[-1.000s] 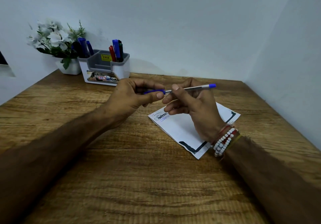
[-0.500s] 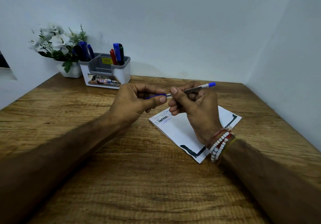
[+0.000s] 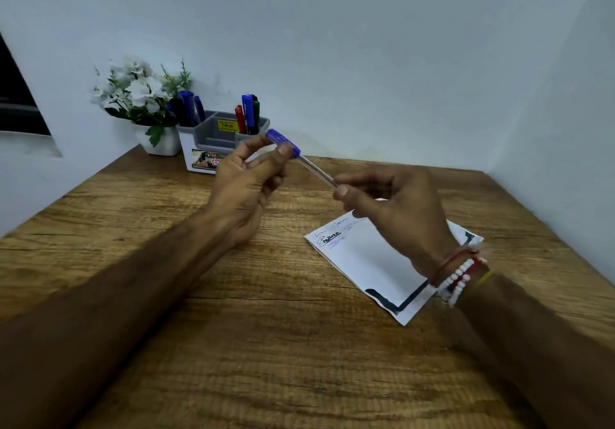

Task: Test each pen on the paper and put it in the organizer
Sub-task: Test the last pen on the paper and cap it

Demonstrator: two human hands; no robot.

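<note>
A clear ballpoint pen (image 3: 316, 168) with a blue cap (image 3: 283, 142) is held in the air above the wooden table (image 3: 266, 345). My left hand (image 3: 246, 189) pinches the capped end between thumb and fingers. My right hand (image 3: 396, 209) pinches the barrel's other end. Under my right hand lies the white paper (image 3: 369, 262) with scribbles near its far corner. The grey and white organizer (image 3: 213, 142) stands at the back left, behind my left hand, with several pens (image 3: 248, 115) upright in it.
A white pot of artificial flowers (image 3: 143, 102) stands left of the organizer against the wall. Walls close the table at the back and right. Beaded bracelets (image 3: 459, 278) circle my right wrist.
The cap has gone onto the pen's tip. The pen has swung round, its capped end now pointing up and left toward the organizer, and both hands have moved apart along it.
</note>
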